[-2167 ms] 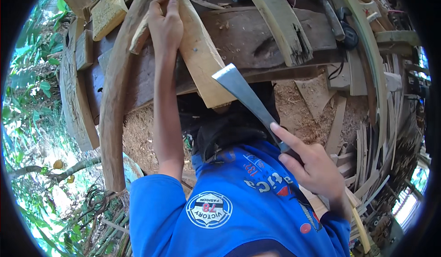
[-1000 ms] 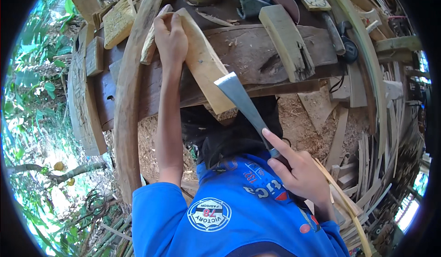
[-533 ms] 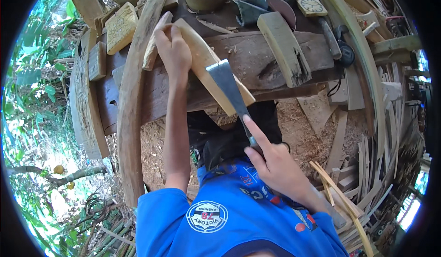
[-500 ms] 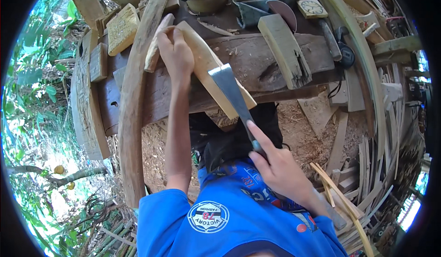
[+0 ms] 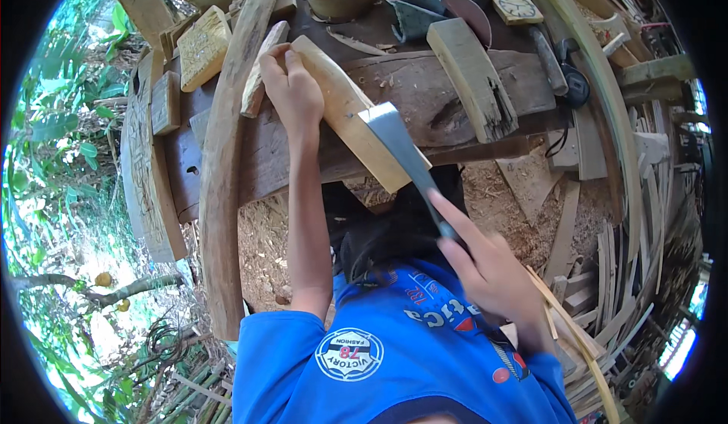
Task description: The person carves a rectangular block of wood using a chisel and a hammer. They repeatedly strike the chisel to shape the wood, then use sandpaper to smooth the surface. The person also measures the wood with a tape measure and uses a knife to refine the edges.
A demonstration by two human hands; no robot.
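Observation:
Fingers of my left hand [image 5: 294, 98] are closed round the upper end of a pale wooden board [image 5: 345, 117], which slants down across the bench [image 5: 254, 170] and sticks out past its front edge. In my right hand [image 5: 485, 268] is a broad metal chisel [image 5: 406, 155], my index finger stretched along its shank. The flat blade lies over the board's right edge, near its middle; whether it touches there is hard to tell. A short pale stick [image 5: 263, 67] lies just left of my left hand.
A long timber [image 5: 224, 189] crosses the bench on the left, beside carved pieces [image 5: 205, 45]. Right of the board sit a weathered block [image 5: 470, 75], green cloth [image 5: 417, 7] and a black tool [image 5: 576, 83]. Scrap strips [image 5: 588, 303] pile at right; sawdust and shavings cover the ground [image 5: 489, 204].
The chisel rose from below right onto the board's edge by half a second ago, then shifted slightly right with my right hand. My left hand keeps its hold as the board moves within the view.

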